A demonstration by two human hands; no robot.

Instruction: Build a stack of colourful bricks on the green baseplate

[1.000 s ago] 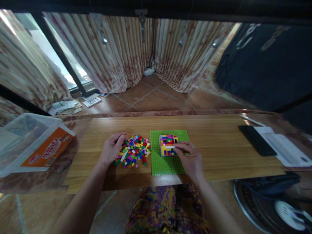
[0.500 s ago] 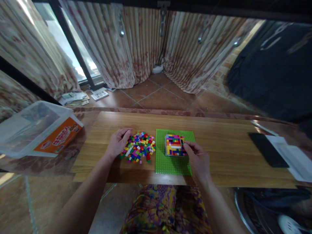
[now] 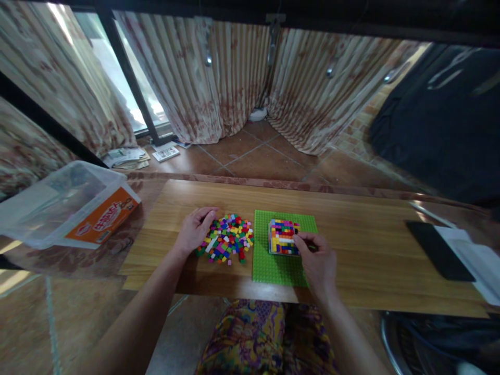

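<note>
My left hand (image 3: 196,229) lies with fingers loosely stretched along the left edge of a pile of small loose building bricks (image 3: 226,239) in many colours, on the wooden board. It holds nothing that I can see. To the right of the pile is a green studded baseplate (image 3: 265,271). A low block built of coloured bricks (image 3: 283,237) stands on it. My right hand (image 3: 319,263) is at this block's right side, thumb and forefinger pinched together at its edge. Whatever is between those fingertips is hidden.
At the left stands a clear plastic tub (image 3: 94,182) with an orange label. A dark flat object (image 3: 439,250) and white sheets (image 3: 474,258) lie at the board's right end. Striped curtains (image 3: 234,83) hang beyond the tiled floor.
The whole view has shifted slightly as the head moved. My right fingertips stay at the right edge of the brick block, and my left hand remains beside the pile.
</note>
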